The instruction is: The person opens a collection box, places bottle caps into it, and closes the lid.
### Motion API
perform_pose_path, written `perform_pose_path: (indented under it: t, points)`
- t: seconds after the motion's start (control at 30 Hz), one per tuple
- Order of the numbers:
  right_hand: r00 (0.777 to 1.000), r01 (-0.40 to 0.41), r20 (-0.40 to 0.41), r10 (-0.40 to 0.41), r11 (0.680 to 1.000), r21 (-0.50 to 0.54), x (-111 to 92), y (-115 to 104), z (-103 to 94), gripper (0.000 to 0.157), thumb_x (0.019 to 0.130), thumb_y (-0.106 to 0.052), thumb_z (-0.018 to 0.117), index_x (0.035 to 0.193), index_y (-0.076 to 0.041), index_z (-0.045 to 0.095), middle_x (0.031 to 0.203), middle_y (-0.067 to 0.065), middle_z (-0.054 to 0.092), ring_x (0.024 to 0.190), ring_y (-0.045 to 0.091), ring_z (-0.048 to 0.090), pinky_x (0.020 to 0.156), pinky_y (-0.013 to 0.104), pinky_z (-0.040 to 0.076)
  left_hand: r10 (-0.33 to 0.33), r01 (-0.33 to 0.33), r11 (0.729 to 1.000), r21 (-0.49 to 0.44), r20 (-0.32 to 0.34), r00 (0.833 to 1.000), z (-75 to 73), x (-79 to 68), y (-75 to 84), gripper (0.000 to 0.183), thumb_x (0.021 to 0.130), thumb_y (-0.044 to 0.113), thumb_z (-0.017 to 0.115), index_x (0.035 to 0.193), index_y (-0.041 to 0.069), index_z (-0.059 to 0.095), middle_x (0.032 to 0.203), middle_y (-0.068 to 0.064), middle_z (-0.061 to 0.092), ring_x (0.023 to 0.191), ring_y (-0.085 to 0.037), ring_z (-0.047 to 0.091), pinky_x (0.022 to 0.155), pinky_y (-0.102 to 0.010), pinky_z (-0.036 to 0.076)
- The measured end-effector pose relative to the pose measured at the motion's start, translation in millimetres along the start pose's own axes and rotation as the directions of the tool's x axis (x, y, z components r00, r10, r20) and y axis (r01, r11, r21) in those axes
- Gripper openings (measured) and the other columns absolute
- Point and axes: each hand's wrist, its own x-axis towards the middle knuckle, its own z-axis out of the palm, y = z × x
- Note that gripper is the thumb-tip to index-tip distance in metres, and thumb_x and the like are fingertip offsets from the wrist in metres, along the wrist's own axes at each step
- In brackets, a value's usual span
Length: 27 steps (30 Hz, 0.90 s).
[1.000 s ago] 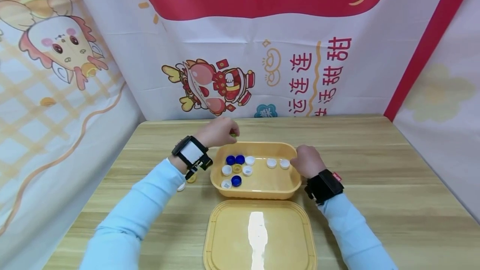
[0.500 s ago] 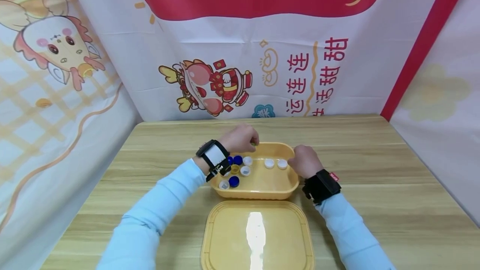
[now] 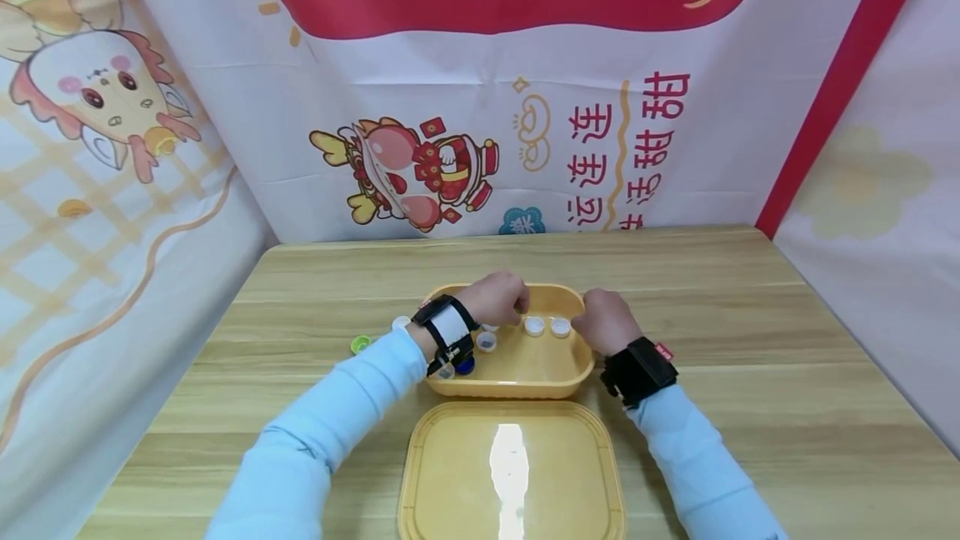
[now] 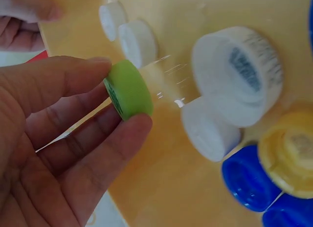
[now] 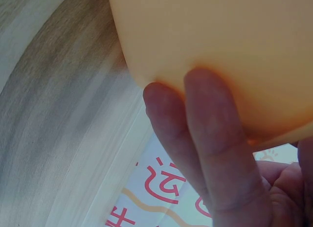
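Note:
Over the left half of a yellow plastic box [image 3: 491, 390], my left hand [image 3: 493, 298] pinches a light green bottle cap [image 4: 129, 90] between thumb and fingertips. The cap is tilted and held above the box floor. My right hand [image 3: 609, 323] grips the box's right end, with its fingers [image 5: 212, 109] pressed against the outside wall. Two white caps [image 3: 547, 327] lie inside, near the right hand. Under the left hand are more white caps [image 4: 234, 75], a yellow cap [image 4: 291, 153] and blue caps [image 4: 249, 178], partly hidden in the head view.
A flat yellow lid [image 3: 442, 473] lies on the wooden table [image 3: 750, 340], just in front of the box. Left of the box are a green cap [image 3: 361, 344] and a white cap [image 3: 401, 322]. Printed cloth [image 3: 450, 65] hangs behind the table and along both sides.
My left hand has moved right and down, from beyond the box's back left corner to over its inside, carrying the green cap. The right hand stays on the box's end.

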Motion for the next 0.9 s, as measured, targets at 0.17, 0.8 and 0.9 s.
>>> perform_pose_path:
  t: [0.17, 0.8, 0.9]
  points:
    - [1.0, -0.001, -0.003, 0.001, 1.0, -0.008, 1, -1, -0.3, 0.009, 0.084, -0.003, 0.063, 0.076, 0.001, 0.06, 0.068, 0.009, 0.055, 0.061, 0.023, 0.053, 0.055, 0.03, 0.043, 0.024, -0.024, 0.999, 0.034, -0.01, 1.0, 8.3, -0.8, -2.1, 0.014, 0.08, -0.001, 0.07, 0.075, 0.011, 0.066, 0.072, 0.001, 0.054, 0.068, -0.014, 0.049, 0.06, -0.023, 0.04]
    - [1.0, 0.002, -0.014, -0.002, 0.999, -0.035, -1, -2, 0.0, 0.008, 0.083, -0.003, 0.062, 0.077, 0.001, 0.059, 0.069, 0.009, 0.056, 0.062, 0.023, 0.053, 0.055, 0.031, 0.044, -0.003, 0.003, 1.0, -0.007, 0.014, 1.0, 22.2, 1.9, -2.2, 0.019, 0.079, -0.006, 0.067, 0.072, 0.011, 0.064, 0.066, 0.001, 0.052, 0.059, -0.014, 0.047, 0.05, -0.022, 0.036]
    - [1.0, -0.008, -0.009, 0.008, 0.999, -0.032, -1, -2, -0.2, 0.008, 0.084, -0.003, 0.062, 0.078, 0.001, 0.06, 0.069, 0.009, 0.055, 0.062, 0.023, 0.053, 0.056, 0.031, 0.044, -0.003, 0.003, 1.0, -0.005, 0.012, 1.0, 22.1, 1.6, -1.8, 0.019, 0.079, -0.005, 0.067, 0.072, 0.012, 0.063, 0.065, 0.001, 0.05, 0.059, -0.013, 0.047, 0.05, -0.022, 0.035]
